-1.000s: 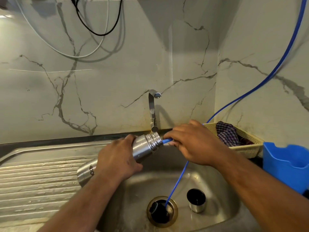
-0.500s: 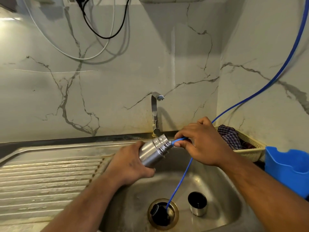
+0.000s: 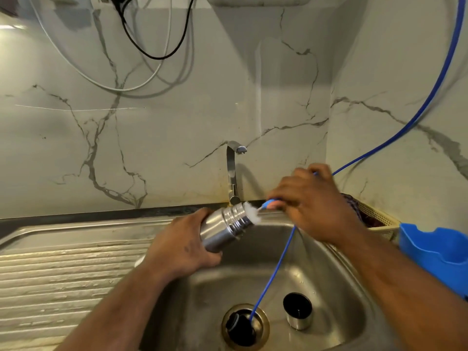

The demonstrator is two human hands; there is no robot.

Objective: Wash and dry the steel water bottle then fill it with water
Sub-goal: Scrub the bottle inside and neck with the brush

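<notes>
Holding a brushed-steel cylindrical water bottle (image 3: 222,229) tilted above the left rim of a stainless-steel sink basin (image 3: 329,287), open threaded mouth up and to the right.

Clamping left hand (image 3: 182,245) fingers round the bottle's body, thumb side toward the camera. Pinching the tip of a thin blue hose (image 3: 276,269) between right hand (image 3: 311,206) fingertips, right at the bottle's mouth, with white froth (image 3: 250,212) there. Trailing one stretch of hose down into the round brass-rimmed drain (image 3: 244,328), another up the marble wall to the right. Beside the drain, standing upright: a small steel cap with black inside (image 3: 297,311). Behind the bottle, a chrome tap (image 3: 231,168); right of the basin, a woven cream basket (image 3: 377,219) and a blue plastic tub (image 3: 435,249).
</notes>
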